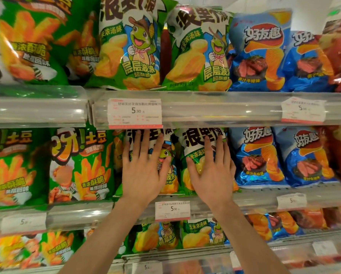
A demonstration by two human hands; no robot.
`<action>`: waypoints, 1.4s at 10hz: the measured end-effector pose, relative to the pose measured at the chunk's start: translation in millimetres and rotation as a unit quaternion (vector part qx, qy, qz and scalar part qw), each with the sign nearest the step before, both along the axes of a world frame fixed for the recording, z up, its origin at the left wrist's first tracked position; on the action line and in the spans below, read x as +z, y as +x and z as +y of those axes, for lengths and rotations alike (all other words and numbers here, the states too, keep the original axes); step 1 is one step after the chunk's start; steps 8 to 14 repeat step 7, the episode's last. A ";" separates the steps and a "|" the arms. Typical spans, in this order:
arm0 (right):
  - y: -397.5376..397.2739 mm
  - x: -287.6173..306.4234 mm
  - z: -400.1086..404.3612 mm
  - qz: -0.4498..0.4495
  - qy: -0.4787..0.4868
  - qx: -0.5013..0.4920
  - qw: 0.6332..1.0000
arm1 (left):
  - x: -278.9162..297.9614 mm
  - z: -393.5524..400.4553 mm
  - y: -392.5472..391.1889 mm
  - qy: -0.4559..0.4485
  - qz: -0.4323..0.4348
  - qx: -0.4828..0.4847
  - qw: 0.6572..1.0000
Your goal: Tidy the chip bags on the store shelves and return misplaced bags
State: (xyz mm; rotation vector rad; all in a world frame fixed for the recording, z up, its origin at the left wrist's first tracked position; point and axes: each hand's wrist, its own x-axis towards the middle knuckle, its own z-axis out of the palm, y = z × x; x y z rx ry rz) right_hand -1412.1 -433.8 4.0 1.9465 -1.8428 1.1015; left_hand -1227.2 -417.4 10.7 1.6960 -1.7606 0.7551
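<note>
I am taking the price tag [135,113] on the clear shelf rail as my landmark. Directly below it I am pressing my left hand [144,171] flat against the left corn-flavour bag [166,165], grip released, fingers spread and pointing up toward the tag. Below and to the right of the tag, my right hand [211,173] is lying just as flat on the right corn-flavour bag [197,153], also released and grasping nothing.

Both bags are standing upright on the middle shelf, long axis running vertically toward the rail, their tops tucked just under it. Each bag is sitting straight ahead of its own palm, so neither hand is nearer than the other; each is already touching its own bag. The two bags are standing side by side, nearly touching, with a green fries bag [80,165] down-left of the tag and a blue steak-flavour bag [254,155] further to the right of it.

I am judging that I am squaring or pushing these two back into their row. What matters for the coming move is that the push runs straight into the shelf, across the bags' upright axis; pressing too high could tip their tops backward.
</note>
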 end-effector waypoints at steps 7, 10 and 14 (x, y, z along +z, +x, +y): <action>-25.8 15.9 48.1 -0.044 0.016 0.064 0.997 | 15.0 44.8 -0.8 -0.008 0.098 -0.085 0.991; -25.8 15.9 48.1 -0.044 0.016 0.064 0.997 | 15.0 44.8 -0.8 -0.008 0.098 -0.085 0.991; -25.8 15.9 48.1 -0.044 0.016 0.064 0.997 | 15.0 44.8 -0.8 -0.008 0.098 -0.085 0.991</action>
